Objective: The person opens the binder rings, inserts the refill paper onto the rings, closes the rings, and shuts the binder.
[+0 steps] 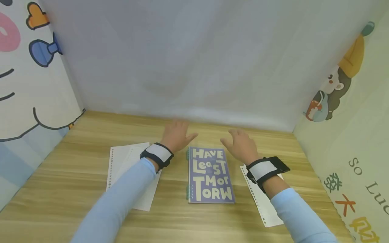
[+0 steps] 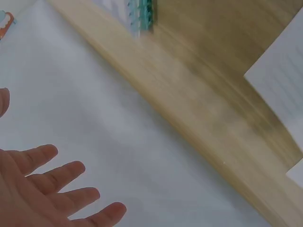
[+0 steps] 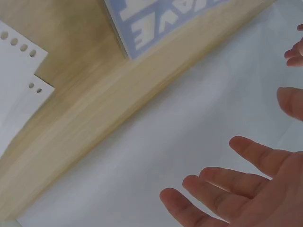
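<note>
A purple ring-binder notebook (image 1: pixel 209 175) with cream lettering lies on the wooden table, its green rings (image 2: pixel 141 16) along the left side. My left hand (image 1: pixel 176 135) is held above the table beyond the notebook's upper left corner, fingers spread and holding nothing. Past the upper right corner, my right hand (image 1: pixel 241 146) is likewise empty, with its fingers apart and loosely extended. Loose white punched sheets (image 1: pixel 121 162) lie partly under my left forearm in the head view. More punched paper (image 1: pixel 264 206) lies beneath my right wrist, partly hidden by it.
A pale curtain-like wall (image 1: pixel 188 67) rises behind the table's far edge. Printed cartoon panels stand at the left (image 1: pixel 36 84) and right (image 1: pixel 343 135). The wooden tabletop (image 1: pixel 170 222) stretches in front of the notebook.
</note>
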The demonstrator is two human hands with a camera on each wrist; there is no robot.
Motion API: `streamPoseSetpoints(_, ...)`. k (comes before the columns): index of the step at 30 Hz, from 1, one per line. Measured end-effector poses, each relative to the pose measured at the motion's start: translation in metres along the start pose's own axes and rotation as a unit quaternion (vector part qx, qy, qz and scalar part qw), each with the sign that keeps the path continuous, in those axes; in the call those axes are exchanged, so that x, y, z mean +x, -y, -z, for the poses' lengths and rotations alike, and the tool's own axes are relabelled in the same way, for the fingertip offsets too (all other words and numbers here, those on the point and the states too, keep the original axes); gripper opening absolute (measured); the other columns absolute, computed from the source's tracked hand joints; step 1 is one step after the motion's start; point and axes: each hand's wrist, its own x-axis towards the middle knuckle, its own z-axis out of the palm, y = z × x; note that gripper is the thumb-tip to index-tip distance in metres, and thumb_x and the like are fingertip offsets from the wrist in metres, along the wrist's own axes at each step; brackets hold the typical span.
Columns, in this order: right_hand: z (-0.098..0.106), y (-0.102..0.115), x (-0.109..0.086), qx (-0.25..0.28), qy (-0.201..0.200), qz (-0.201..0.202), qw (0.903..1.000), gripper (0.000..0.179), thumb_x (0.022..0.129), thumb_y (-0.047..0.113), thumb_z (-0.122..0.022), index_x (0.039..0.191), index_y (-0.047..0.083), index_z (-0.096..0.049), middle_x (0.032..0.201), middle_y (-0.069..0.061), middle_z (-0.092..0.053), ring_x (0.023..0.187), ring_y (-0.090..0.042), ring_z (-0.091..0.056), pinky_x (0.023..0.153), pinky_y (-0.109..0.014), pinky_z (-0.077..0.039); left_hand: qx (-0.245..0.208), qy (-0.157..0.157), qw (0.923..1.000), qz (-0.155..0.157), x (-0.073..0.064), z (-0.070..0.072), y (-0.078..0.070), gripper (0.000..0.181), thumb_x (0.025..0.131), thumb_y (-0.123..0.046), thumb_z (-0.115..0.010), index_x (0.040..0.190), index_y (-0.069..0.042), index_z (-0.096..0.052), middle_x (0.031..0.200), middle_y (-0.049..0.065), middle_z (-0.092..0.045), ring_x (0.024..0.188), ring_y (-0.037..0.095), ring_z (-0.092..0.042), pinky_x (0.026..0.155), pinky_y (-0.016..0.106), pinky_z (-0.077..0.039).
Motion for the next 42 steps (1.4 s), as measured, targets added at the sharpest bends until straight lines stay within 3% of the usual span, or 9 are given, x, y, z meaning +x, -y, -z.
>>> streamPoseSetpoints(8,-0.029,-0.011,-0.019,0.041,0.031,-0.027,0.9983,0.06,0.094,0.044,-0.047,0.135,0.002,-0.045,0.142,-0.027,-0.04,0.127,-0.046,-0.041,0.1,-0.058,-0.036,-0.032,0.043,0.9986,0.002,-0.021,-0.037,-0.003,0.064,0.094,-0.054,-0.043,0.141,-0.009,-0.04,0.139,0.016,-0.046,0.133,0.035,-0.037,0.104,0.056,-0.032)
streamPoseSetpoints(14,-0.047,-0.016,-0.03,0.064,0.05,-0.038,0.996,0.054,0.094,0.038,-0.051,0.132,0.0,-0.049,0.134,-0.023,-0.051,0.123,-0.042,-0.047,0.097,-0.054,-0.041,-0.023,0.052,0.9983,-0.012,-0.038,-0.052,-0.008,0.057,0.094,-0.051,-0.044,0.135,-0.011,-0.047,0.135,0.013,-0.052,0.129,0.033,-0.042,0.102,0.054,-0.034)
streamPoseSetpoints(25,-0.072,-0.023,-0.039,0.091,0.077,-0.066,0.9907,0.045,0.092,0.03,-0.055,0.121,-0.004,-0.057,0.118,-0.021,-0.062,0.103,-0.035,-0.061,0.089,-0.047,-0.047,0.013,0.071,0.9962,-0.048,-0.058,-0.065,-0.014,0.045,0.092,-0.049,-0.05,0.111,-0.01,-0.064,0.118,0.011,-0.061,0.113,0.028,-0.055,0.093,0.05,-0.042)
streamPoseSetpoints(30,-0.078,-0.025,-0.04,0.097,0.088,-0.082,0.988,0.039,0.091,0.027,-0.058,0.114,-0.004,-0.06,0.095,-0.015,-0.067,0.076,-0.022,-0.062,0.066,-0.034,-0.05,0.019,0.073,0.9954,-0.06,-0.066,-0.063,-0.017,0.04,0.092,-0.045,-0.053,0.107,-0.01,-0.065,0.116,0.01,-0.062,0.113,0.028,-0.055,0.092,0.049,-0.042)
streamPoseSetpoints(33,-0.08,-0.025,-0.04,0.101,0.095,-0.096,0.9856,0.037,0.09,0.026,-0.058,0.111,-0.004,-0.061,0.083,-0.01,-0.064,0.066,-0.017,-0.056,0.055,-0.026,-0.043,0.014,0.074,0.9933,-0.088,-0.074,-0.06,-0.023,0.034,0.091,-0.04,-0.057,0.105,-0.011,-0.067,0.113,0.009,-0.064,0.108,0.027,-0.056,0.09,0.048,-0.043)
streamPoseSetpoints(36,-0.081,-0.024,-0.041,0.098,0.095,-0.101,0.9855,0.037,0.09,0.025,-0.058,0.113,-0.004,-0.061,0.084,-0.011,-0.065,0.066,-0.016,-0.055,0.054,-0.025,-0.042,0.007,0.094,0.9879,-0.123,-0.085,-0.054,-0.034,0.03,0.089,-0.038,-0.06,0.103,-0.013,-0.069,0.105,0.006,-0.066,0.099,0.023,-0.058,0.086,0.043,-0.045)
streamPoseSetpoints(42,-0.083,-0.024,-0.042,0.1,0.093,-0.105,0.985,0.034,0.09,0.023,-0.057,0.11,-0.004,-0.063,0.079,-0.009,-0.064,0.063,-0.016,-0.055,0.053,-0.024,-0.04,-0.019,0.109,0.9703,-0.215,-0.101,-0.054,-0.049,0.03,0.081,-0.044,-0.068,0.075,-0.015,-0.069,0.068,-0.004,-0.056,0.061,0.01,-0.045,0.059,0.026,-0.039)
